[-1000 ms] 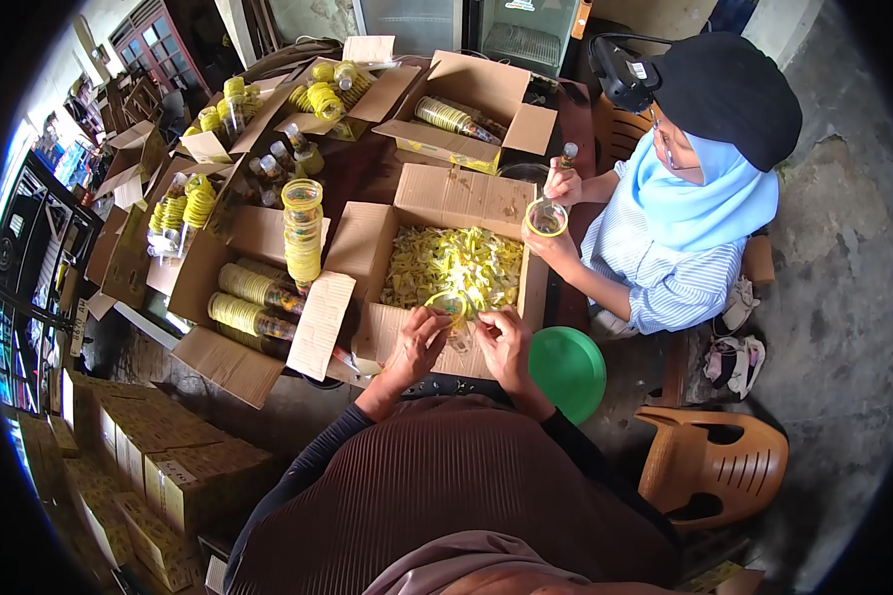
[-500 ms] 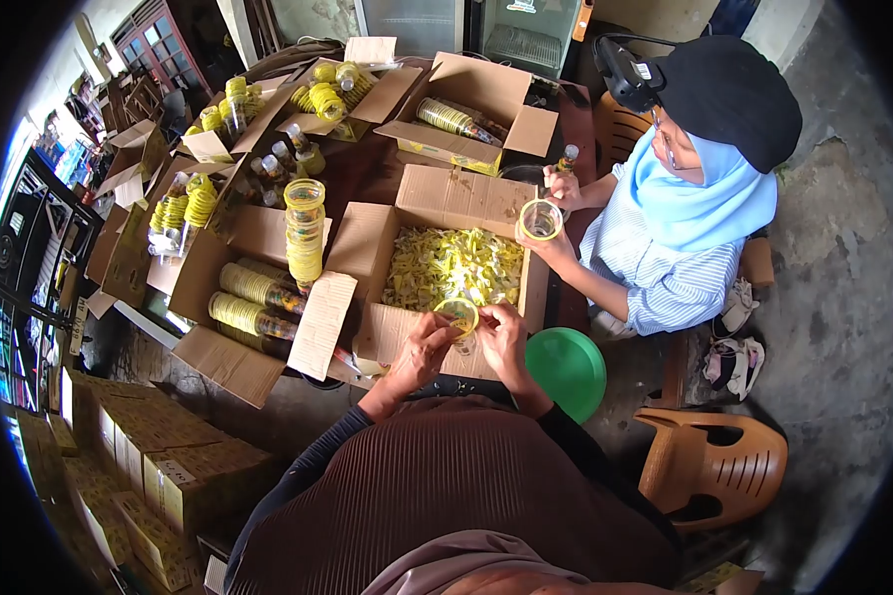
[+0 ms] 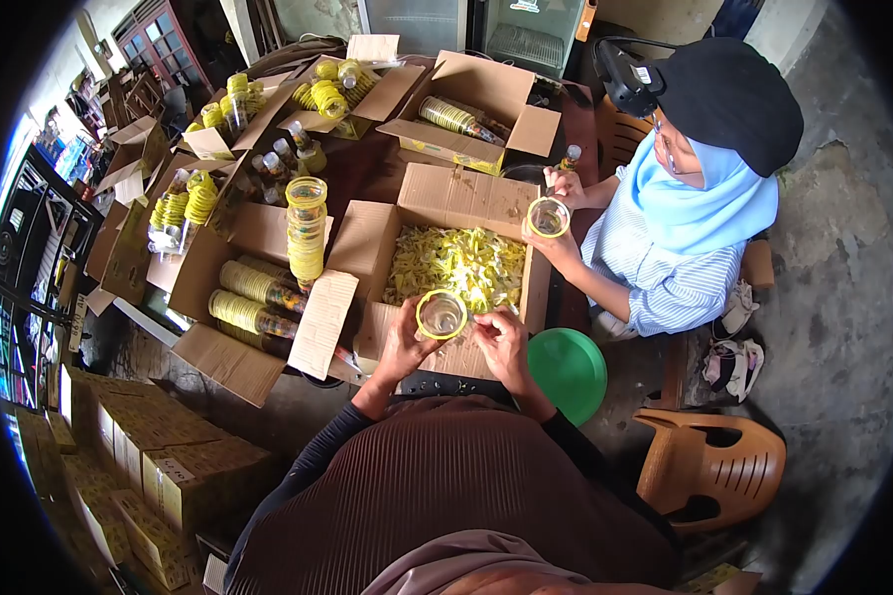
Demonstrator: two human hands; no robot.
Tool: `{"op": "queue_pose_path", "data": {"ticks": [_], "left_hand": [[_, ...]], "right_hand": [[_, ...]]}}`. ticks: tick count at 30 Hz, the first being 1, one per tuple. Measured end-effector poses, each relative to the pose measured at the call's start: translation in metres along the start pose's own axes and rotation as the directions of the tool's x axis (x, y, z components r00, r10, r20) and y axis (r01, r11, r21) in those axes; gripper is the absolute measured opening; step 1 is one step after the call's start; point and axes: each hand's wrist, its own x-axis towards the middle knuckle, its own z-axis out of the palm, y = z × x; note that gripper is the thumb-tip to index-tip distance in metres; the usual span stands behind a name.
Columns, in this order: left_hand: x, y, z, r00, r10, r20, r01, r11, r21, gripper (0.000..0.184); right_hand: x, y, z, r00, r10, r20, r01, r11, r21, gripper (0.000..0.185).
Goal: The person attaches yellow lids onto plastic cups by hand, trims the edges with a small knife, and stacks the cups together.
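Observation:
My left hand (image 3: 401, 347) is closed around a clear plastic cup (image 3: 442, 315) with a yellow rim, its mouth facing up toward me. Just to the cup's right, my right hand (image 3: 503, 343) has thumb and fingers pinched together. Whatever is in that pinch is too small to make out. Both hands are over the near side of an open cardboard box (image 3: 451, 196) filled with yellow and whitish shreds (image 3: 456, 260). A tall stack of yellow-rimmed cups (image 3: 307, 230) stands to the left of this box.
Across the table, a co-worker (image 3: 655, 218) holds another yellow-rimmed cup (image 3: 548, 217). Cardboard boxes with stacked cups (image 3: 258, 288) crowd the left and back. A green basin (image 3: 567, 375) is by my right side, with an orange plastic chair (image 3: 714, 466) behind it.
The cup in my left hand has tipped so its mouth faces me more. My right hand has come off its rim slightly. The co-worker's cup has shifted a little.

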Motion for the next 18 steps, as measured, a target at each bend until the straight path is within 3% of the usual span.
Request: {"op": "queue_pose_path", "data": {"ticks": [1,3,4,6,10,15,18], "left_hand": [[0.000,0.001,-0.001,1.000,0.001,-0.002,-0.001,1.000,0.000,0.067],[-0.002,0.006,-0.005,1.000,0.012,-0.007,-0.009,0.955,0.297,0.064],[-0.002,0.005,-0.006,1.000,0.011,-0.009,-0.008,0.955,0.297,0.064],[0.001,0.004,-0.008,0.951,0.295,0.094,-0.291,0.750,0.594,0.066],[0.001,0.014,-0.007,0.945,0.299,0.134,-0.297,0.612,0.733,0.066],[0.001,0.028,-0.006,0.934,0.288,0.212,-0.318,0.400,0.860,0.059],[0.002,0.027,-0.006,0.934,0.279,0.221,-0.312,0.342,0.886,0.055]], "right_hand": [[0.001,0.000,-0.001,0.999,0.033,-0.023,-0.033,0.999,-0.012,0.013],[0.002,-0.002,-0.004,0.997,0.034,-0.063,-0.036,0.999,-0.039,0.013],[0.003,-0.006,-0.006,0.994,0.036,-0.107,-0.043,0.997,-0.066,0.013],[0.007,-0.014,-0.010,0.992,-0.039,-0.120,0.021,0.988,-0.152,0.014],[0.007,-0.022,-0.012,0.976,-0.208,-0.068,0.163,0.899,-0.407,0.019],[0.003,-0.027,-0.011,0.972,-0.233,0.025,0.213,0.837,-0.505,0.018],[0.003,-0.032,-0.013,0.957,-0.282,0.075,0.279,0.807,-0.521,0.016]]}}
